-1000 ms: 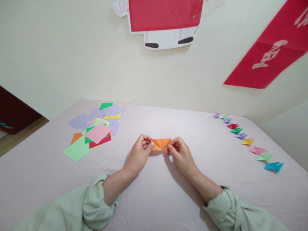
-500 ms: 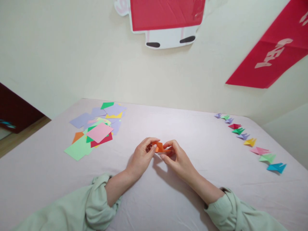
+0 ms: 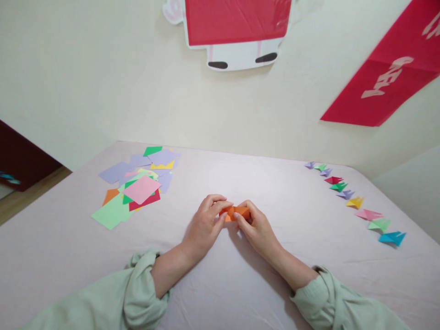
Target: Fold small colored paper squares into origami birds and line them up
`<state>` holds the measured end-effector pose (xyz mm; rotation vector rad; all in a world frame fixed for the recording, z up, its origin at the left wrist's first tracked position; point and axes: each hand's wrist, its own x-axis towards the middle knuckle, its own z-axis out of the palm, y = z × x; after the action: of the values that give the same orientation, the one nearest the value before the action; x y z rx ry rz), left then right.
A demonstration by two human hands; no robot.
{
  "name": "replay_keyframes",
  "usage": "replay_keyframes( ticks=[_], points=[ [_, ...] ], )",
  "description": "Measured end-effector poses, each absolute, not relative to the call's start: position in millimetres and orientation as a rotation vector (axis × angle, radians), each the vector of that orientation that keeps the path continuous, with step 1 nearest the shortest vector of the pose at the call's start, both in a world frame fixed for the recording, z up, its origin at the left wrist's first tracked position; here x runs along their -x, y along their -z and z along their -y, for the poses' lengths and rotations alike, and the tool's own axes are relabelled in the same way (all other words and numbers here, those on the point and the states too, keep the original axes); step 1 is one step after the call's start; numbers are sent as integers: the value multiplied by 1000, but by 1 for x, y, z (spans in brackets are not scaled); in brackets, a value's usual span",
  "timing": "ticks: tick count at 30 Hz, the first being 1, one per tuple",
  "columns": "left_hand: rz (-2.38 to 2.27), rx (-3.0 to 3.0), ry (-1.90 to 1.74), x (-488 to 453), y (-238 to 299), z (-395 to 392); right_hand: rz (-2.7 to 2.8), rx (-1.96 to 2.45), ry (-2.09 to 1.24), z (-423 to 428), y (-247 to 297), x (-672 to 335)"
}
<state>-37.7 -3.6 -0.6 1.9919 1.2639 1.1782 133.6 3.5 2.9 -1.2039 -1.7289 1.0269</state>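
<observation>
Between my hands, a little above the cloth-covered table, is a small folded sheet of orange origami paper point(image 3: 232, 213). My left hand point(image 3: 207, 222) pinches its left end, thumb in front and fingers over the top edge. The right end is gripped by my right hand point(image 3: 256, 225), whose thumb presses on the front near the middle. Fingertips cover both ends, so the full folded shape is partly hidden. A crease or notch shows at the centre of the paper.
To the left lies a loose pile of coloured paper squares, a pink square point(image 3: 141, 189) on top. Along the right runs a slanting row of several small folded paper figures, the nearest a blue figure point(image 3: 392, 238). Behind the table point(image 3: 220, 284) rises a wall point(image 3: 220, 105).
The orange paper has turned and now shows a wider face toward me. My right thumb has moved up onto its front, and my right fingers have closed in around its end.
</observation>
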Motion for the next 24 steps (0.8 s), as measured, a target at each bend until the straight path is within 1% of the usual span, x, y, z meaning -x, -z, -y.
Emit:
replay_keyframes(
  ticks=[18,24],
  points=[
    [-1246,-2177,-1127,39,2,5,1672,1238,-1082,-6,-3,-134],
    [-1331,-2234,-1125,38,-1,8,1642,1188,-1148,-6,-2,-133]
  ],
)
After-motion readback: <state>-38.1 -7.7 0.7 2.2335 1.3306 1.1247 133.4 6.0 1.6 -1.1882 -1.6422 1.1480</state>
